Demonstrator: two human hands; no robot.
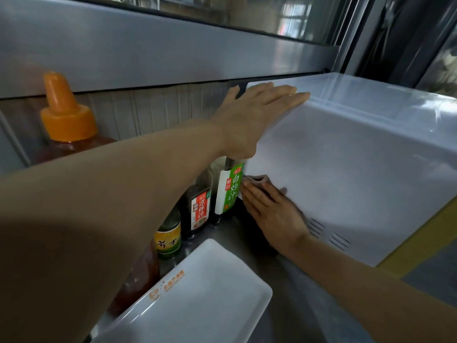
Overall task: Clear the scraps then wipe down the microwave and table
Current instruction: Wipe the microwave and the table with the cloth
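The white microwave [351, 169] fills the right of the view, its top and left side facing me. My left hand [254, 115] lies flat with straight fingers on the microwave's top left rear corner. My right hand [272, 211] presses a brownish cloth [257, 180] flat against the lower left side panel, just ahead of the vent slots [331, 235]. Most of the cloth is hidden under my palm. The steel table [247, 243] shows between the bottles and the microwave.
Sauce bottles stand left of the microwave: a green-label bottle [231, 191], a red-label bottle [200, 211], a yellow-label one [169, 241] and an orange-capped squeeze bottle [65, 112]. A white rectangular tray [197, 298] lies in front. A metal window ledge [148, 58] runs behind.
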